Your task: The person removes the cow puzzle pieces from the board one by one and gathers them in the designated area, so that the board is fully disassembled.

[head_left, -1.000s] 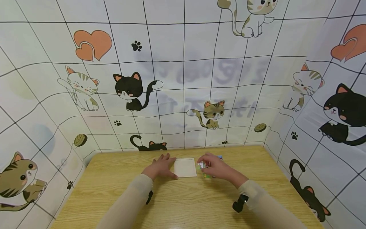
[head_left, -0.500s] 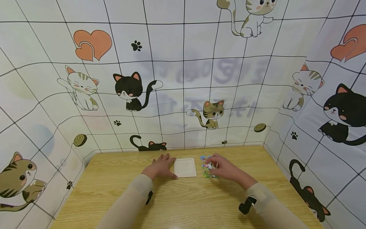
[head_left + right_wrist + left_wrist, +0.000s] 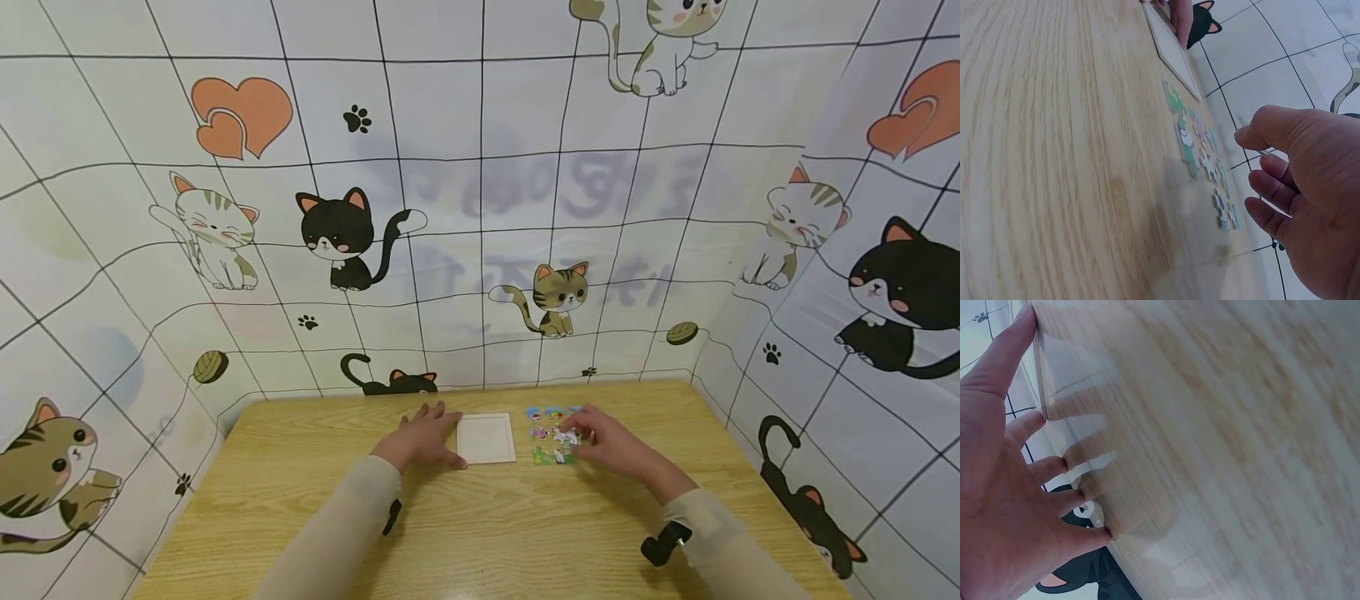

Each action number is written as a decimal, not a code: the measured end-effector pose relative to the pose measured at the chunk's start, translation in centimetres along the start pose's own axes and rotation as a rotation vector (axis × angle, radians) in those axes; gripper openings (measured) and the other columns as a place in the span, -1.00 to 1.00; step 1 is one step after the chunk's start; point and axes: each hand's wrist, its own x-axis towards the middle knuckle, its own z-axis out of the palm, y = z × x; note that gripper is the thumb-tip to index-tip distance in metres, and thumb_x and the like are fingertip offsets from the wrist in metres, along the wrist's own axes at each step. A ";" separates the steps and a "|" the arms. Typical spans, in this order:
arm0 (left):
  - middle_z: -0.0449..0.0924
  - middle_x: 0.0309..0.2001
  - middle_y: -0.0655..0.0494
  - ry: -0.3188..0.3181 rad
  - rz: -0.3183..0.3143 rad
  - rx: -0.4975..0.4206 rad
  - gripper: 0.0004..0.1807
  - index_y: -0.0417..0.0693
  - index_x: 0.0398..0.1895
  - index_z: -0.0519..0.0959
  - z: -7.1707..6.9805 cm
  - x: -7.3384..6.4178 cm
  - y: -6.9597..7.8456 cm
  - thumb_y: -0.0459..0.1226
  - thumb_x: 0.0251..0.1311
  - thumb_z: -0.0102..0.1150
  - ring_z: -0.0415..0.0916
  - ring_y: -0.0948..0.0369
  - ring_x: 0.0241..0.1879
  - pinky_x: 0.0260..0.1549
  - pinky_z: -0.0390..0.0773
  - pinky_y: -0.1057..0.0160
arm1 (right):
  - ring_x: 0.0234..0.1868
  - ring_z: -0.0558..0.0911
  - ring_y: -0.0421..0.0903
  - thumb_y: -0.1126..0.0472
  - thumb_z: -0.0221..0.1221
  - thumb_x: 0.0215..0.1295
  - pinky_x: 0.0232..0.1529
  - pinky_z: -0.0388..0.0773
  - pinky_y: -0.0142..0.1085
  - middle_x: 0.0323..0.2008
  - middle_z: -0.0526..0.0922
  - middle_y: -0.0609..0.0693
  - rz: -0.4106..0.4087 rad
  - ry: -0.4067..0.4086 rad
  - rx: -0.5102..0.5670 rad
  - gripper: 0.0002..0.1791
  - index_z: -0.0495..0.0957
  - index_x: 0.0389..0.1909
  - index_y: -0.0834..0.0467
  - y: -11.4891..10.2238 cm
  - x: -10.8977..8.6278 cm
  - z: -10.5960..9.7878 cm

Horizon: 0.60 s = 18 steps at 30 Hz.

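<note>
My right hand (image 3: 611, 443) pinches a small jigsaw puzzle piece (image 3: 1262, 152) between thumb and index finger, raised above the table; its edge shows thin in the right wrist view. Below and beside it lie several colourful puzzle pieces (image 3: 542, 457), with green, blue and white printing, in loose rows. To their left sits a pale, square puzzle tray (image 3: 485, 439) with a raised rim and no pieces in it. My left hand (image 3: 422, 437) rests with spread fingers at the tray's left edge. In the left wrist view its fingertips (image 3: 1105, 534) touch the tabletop.
The wood-grain table (image 3: 480, 533) ends at a wall covering (image 3: 480, 250) printed with cats, hearts and grid lines, which also rises on both sides. A black wrist strap mount (image 3: 666, 543) hangs under the right sleeve.
My right hand has moved right, from close to the tray's right edge to the right side of the puzzle pieces, uncovering more of them. The left hand and tray have stayed put.
</note>
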 end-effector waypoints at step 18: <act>-0.08 0.79 -0.21 0.001 0.000 -0.006 0.15 0.13 0.79 0.24 0.0 0.0 -0.1 0.23 0.24 0.59 -0.20 -0.35 0.74 0.53 -0.12 -0.61 | -0.16 0.48 0.00 0.40 0.42 0.46 -0.20 0.52 -0.27 -0.16 0.49 0.06 0.069 -0.008 -0.049 -0.73 0.72 0.12 0.25 2.0 -1.7 -0.4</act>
